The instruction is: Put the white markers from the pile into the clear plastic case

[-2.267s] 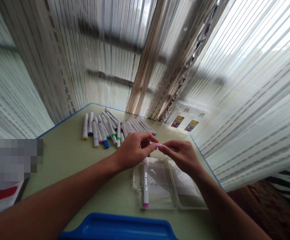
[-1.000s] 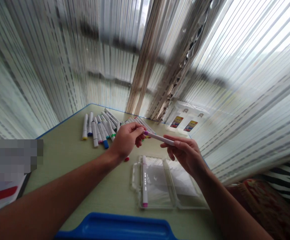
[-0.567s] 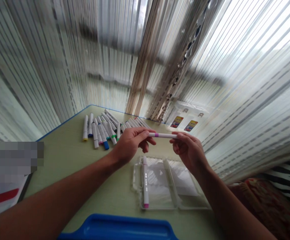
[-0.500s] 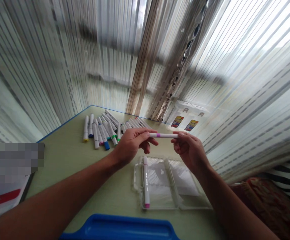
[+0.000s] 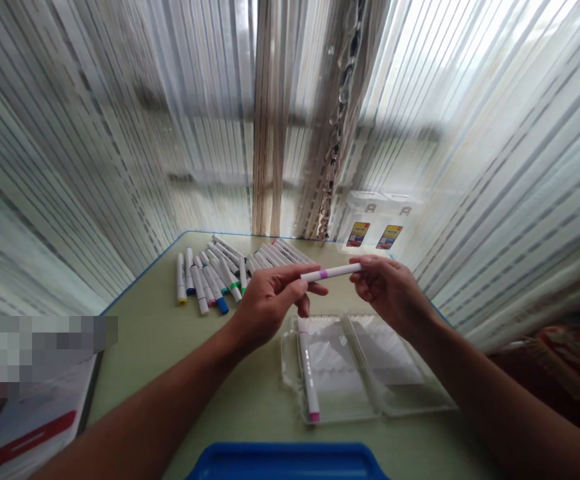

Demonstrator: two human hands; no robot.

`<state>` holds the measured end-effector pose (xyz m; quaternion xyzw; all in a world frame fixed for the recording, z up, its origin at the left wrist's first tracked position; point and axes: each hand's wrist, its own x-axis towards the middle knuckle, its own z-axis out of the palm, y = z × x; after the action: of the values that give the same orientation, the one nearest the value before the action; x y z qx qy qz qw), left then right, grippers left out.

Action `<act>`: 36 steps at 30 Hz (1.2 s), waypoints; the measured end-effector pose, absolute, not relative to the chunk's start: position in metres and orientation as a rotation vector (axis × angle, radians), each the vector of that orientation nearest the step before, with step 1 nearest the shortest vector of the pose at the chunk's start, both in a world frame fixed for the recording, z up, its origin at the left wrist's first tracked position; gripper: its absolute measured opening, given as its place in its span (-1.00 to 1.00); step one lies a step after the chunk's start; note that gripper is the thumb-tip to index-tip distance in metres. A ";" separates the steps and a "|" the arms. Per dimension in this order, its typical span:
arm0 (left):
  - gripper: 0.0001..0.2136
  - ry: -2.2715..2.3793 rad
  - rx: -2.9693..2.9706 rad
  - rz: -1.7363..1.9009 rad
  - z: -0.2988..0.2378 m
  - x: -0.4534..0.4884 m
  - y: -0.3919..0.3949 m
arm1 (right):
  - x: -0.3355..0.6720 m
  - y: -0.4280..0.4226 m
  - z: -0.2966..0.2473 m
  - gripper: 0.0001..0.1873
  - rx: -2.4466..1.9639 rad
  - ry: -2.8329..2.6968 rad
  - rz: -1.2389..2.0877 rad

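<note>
one marker (image 5: 309,373) lies along the left edge of the case (image 5: 343,420). outside: loose markers (image 5: 229,272) near the far edge of the table (image 5: 145,373); held marker (image 5: 340,271) above it, crosswise, banded end left. right hand (image 5: 393,287) pinches its right end; left hand (image 5: 270,307) grip: cannot tell.

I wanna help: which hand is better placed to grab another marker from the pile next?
Probably the left hand: it's nearer the marker pile, though it seems to touch the held marker. The right hand, farther away, pinches that marker's right end.
</note>
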<state>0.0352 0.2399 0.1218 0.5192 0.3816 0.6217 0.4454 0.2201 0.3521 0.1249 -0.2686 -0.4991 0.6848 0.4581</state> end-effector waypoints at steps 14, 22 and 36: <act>-0.73 1.163 1.194 1.532 0.117 0.033 0.246 | 0.217 0.348 0.126 -0.84 -0.618 -1.264 1.650; -0.81 1.196 1.247 1.546 0.113 0.030 0.248 | 0.217 0.348 0.124 -0.82 -0.588 -1.316 1.656; -0.81 1.255 1.265 1.513 0.114 0.031 0.248 | 0.219 0.345 0.122 -0.76 -0.551 -1.580 1.569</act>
<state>0.0307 0.2484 0.1144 0.4979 0.4940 0.5956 0.3915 0.2193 0.3446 0.1221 -0.2189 -0.6279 0.6235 0.4112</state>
